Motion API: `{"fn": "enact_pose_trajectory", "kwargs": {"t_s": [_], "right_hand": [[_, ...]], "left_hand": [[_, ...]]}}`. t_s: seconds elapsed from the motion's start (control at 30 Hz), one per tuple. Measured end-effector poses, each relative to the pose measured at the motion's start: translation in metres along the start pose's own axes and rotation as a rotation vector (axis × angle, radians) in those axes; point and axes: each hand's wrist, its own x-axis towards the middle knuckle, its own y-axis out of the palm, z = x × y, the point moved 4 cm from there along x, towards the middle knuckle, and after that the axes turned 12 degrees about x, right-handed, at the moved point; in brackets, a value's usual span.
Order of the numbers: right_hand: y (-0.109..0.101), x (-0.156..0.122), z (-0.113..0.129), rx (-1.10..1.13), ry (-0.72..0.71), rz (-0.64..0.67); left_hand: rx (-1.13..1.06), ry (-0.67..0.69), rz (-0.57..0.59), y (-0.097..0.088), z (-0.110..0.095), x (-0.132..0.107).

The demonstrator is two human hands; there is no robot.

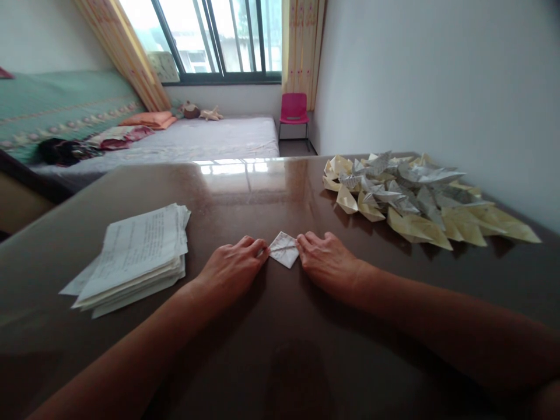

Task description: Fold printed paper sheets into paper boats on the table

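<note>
A small folded paper [284,249], white with faint print, lies as a diamond on the brown table, a crease running across its middle. At its left corner is my left hand [236,260], fingers closed and pinching the paper. My right hand [326,259] grips the opposite corner, its fingers bent together over the edge. The fingertips partly cover both side corners. To the left of my left hand lies a stack of printed paper sheets [135,251]. Beyond my right hand many folded paper boats [406,192], cream and grey, are crowded together.
The glossy brown table [245,198] reflects the window. Its right side runs along a white wall [429,87]. Past the far edge are a bed [236,135] with pillows and soft toys, a pink chair [294,109] and a curtained window [219,41].
</note>
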Motion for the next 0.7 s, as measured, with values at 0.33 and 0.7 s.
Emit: {"fn": "enact_pose_trajectory", "kwargs": {"t_s": [0.33, 0.7], "right_hand": [[0.005, 0.028, -0.048, 0.312, 0.159, -0.215], [0.011, 0.038, -0.047, 0.949, 0.052, -0.265]], "left_hand": [[-0.238, -0.053, -0.155, 0.01, 0.002, 0.007], [-0.385, -0.176, -0.221, 0.012, 0.002, 0.009]]}}
